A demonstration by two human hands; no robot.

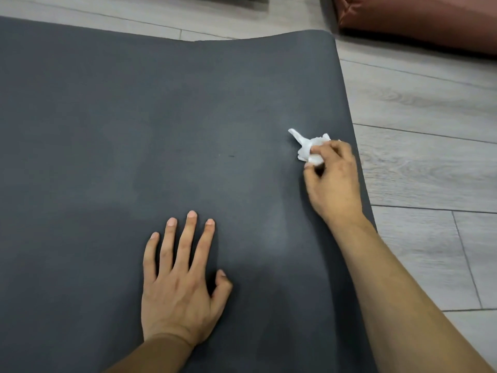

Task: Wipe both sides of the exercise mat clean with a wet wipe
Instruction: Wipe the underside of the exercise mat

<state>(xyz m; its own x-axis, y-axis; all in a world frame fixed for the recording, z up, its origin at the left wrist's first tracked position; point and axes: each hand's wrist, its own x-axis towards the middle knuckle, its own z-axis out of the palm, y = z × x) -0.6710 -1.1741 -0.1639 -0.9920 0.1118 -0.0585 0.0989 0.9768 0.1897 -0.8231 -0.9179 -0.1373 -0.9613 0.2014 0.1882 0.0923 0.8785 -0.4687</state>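
A dark grey exercise mat (134, 130) lies unrolled and flat on a pale wood-grain floor (430, 103), filling most of the view. Its surface is matte and smooth, with fainter, slightly lighter patches across the middle and two tiny dark specks near the centre. Its far edge curls up a little at the right corner, and its right edge runs along the bare floor. A white wet wipe (309, 146), crumpled into a small wad with one twisted tail sticking out to the far left, rests against the mat's top surface close to that right edge, about midway along the visible length.
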